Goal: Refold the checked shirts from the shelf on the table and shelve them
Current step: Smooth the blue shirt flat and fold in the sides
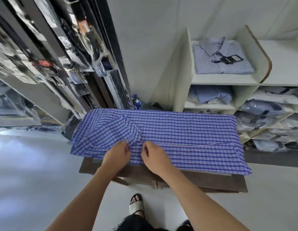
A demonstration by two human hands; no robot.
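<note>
Both forearms reach out over my sandal (136, 205) to the table (211, 182). The blue checked shirt (178, 130) lies spread on it, collar (128, 127) to my left and hem to my right, covering nearly the whole top. My left hand (117, 153) and right hand (155, 157) sit close together just below the collar. Each pinches the front edge of the cloth between thumb and curled fingers (any button there is too small to make out).

I judge the refold is only beginning: I'm closing or lining up the front, and no fold is made yet. The next move calls for getting both front edges square and flat before any sleeve is folded in.

Beyond the table stands the shelf (228, 81). Its top compartment holds one folded pale checked shirt (228, 67) with a dark tag (228, 59) lying on it. The compartment beneath holds a loosely folded light blue shirt (211, 95), and those to the right are packed with bagged shirts (261, 110).
</note>
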